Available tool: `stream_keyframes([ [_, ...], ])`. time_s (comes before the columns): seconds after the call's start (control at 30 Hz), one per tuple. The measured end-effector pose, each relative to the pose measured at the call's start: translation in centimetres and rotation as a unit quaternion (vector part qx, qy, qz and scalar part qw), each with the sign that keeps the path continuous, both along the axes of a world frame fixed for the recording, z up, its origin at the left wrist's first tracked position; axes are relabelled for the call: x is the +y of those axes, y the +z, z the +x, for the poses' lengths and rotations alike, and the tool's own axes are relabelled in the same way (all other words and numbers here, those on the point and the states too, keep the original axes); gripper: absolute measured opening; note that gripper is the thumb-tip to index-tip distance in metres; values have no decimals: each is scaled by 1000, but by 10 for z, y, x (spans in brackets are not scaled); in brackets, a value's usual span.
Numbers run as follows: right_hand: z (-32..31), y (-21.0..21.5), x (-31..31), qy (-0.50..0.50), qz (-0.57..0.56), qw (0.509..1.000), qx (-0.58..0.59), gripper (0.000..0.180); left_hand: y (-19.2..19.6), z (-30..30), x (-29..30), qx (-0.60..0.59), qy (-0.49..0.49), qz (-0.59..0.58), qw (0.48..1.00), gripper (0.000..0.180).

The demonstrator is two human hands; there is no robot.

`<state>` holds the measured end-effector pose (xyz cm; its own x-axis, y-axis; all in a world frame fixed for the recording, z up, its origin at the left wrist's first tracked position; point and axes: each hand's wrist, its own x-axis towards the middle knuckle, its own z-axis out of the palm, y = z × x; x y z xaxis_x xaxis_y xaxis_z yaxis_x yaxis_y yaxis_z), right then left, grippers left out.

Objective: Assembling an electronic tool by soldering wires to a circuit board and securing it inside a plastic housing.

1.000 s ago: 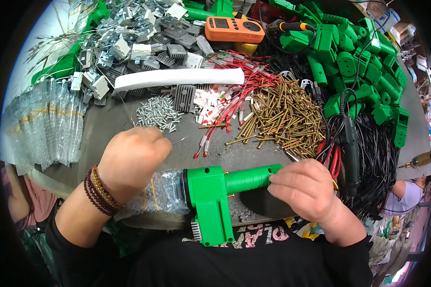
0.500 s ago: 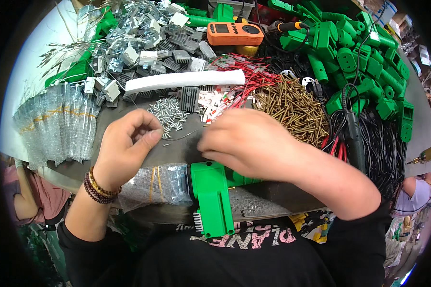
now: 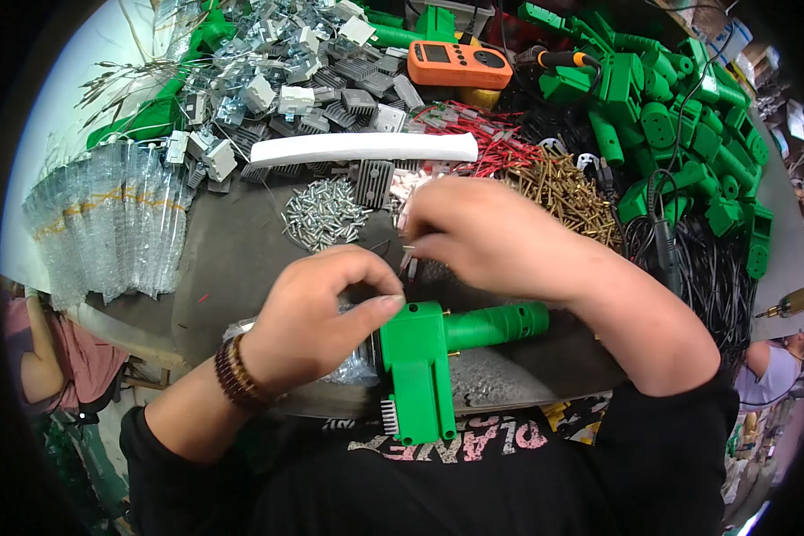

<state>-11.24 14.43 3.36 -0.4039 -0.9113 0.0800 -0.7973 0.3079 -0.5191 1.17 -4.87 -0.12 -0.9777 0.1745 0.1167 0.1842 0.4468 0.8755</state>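
A green plastic tool housing (image 3: 417,375) with a ridged handle (image 3: 500,326) lies at the table's front edge, a grey finned part showing on its left side. My left hand (image 3: 322,304) is at the housing's top left corner, thumb and forefinger pinched together; what is between them is too small to make out. Just above the housing, my right hand (image 3: 491,228) is closed too, with a small thin piece by its fingertips that I cannot identify. Thin dark wire shows between the hands. Under my left hand is a clear plastic bag (image 3: 353,368), mostly covered.
Silver screws (image 3: 323,214), brass screws (image 3: 567,192) and red wires (image 3: 487,134) lie in heaps beyond my hands. A white strip (image 3: 362,150) lies before grey heat sinks (image 3: 359,100). Green housings (image 3: 657,125) pile up at right, clear bubble bags (image 3: 107,232) at left. An orange meter (image 3: 458,65) sits behind.
My left hand has moved right and nearer me, to the housing's corner. My right hand has shifted slightly right, uncovering the green handle. The wire no longer stretches across the gap between them.
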Motion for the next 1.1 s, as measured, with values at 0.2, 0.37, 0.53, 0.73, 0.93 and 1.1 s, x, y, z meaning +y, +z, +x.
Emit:
stream_keyframes([
  [0.2,25,17,93,-163,-15,962,-219,17,-3,-10,7,-109,-15,42,993,11],
  [0.37,31,-7,111,-99,-60,980,-161,10,-5,-8,11,-56,-10,38,998,8],
  [0.53,28,-26,108,-71,-102,991,-50,14,-3,-8,19,-29,-1,-21,999,9],
  [0.73,31,-31,105,-53,-121,990,-40,13,10,-17,64,135,-138,-208,959,53],
  [0.93,41,-13,132,-30,-35,996,82,45,10,-22,74,87,-178,-235,952,59],
  [1.1,45,1,230,-418,114,839,331,57,7,-19,73,104,-168,-229,953,58],
])
